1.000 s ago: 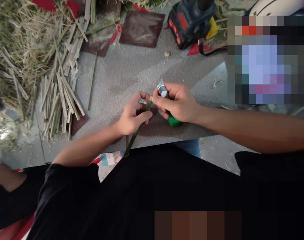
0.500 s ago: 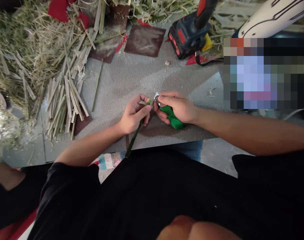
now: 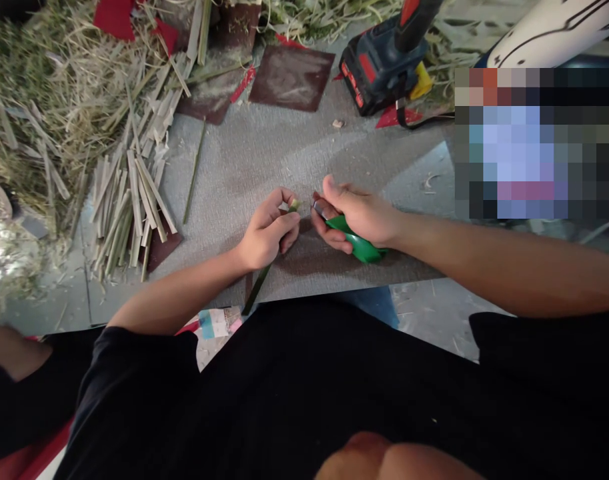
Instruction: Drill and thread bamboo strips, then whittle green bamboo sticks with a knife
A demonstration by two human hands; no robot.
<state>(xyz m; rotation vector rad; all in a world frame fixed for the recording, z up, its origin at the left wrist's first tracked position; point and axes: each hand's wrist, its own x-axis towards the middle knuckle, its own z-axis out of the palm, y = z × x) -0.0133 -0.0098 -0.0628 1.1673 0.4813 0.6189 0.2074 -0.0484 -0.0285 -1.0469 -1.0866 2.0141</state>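
My left hand (image 3: 268,233) is closed around a thin green bamboo strip (image 3: 257,291). The strip's pale end pokes up past the thumb and finger, while its dark lower length slants down over the table's near edge. To the right, my right hand (image 3: 364,217) grips a green-handled knife (image 3: 365,250); a short bit of its metal part shows near the fingertips, and the blade edge is mostly hidden. The right thumb is raised off the metal. A small gap lies between the strip's end and the knife.
Several loose bamboo strips (image 3: 129,213) lie in a heap at left, beside shavings (image 3: 39,60). Brown sandpaper (image 3: 291,79) and a cordless power tool (image 3: 379,67) are on the grey table (image 3: 234,157) at the back. Another person's arm (image 3: 14,350) shows at lower left.
My right hand has drawn slightly right, with its thumb lifted and more of the green handle showing. The bamboo strip's lower end has swung a little left in my left hand.
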